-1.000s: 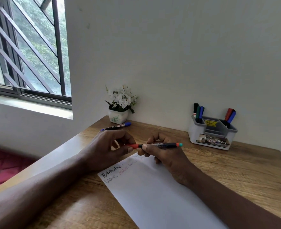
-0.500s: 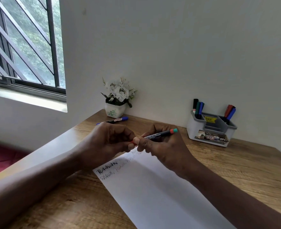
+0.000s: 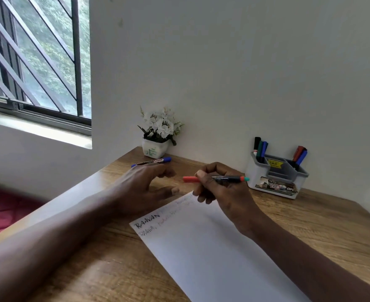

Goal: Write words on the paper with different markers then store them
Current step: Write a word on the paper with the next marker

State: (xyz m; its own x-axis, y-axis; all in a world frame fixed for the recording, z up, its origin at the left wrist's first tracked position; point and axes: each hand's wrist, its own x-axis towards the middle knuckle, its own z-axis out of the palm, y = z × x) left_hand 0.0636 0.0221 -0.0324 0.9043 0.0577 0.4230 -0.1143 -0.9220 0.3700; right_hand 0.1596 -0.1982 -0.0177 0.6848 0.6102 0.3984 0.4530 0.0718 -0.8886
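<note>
While level, marker (image 3: 225,178) between right fingers (image 3: 211,168)

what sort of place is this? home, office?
Probably a home study corner, possibly a small office: a wooden desk against a plain wall beside a barred window, with a flower pot and a marker organizer on it. The right hand holds a red-capped marker.
</note>
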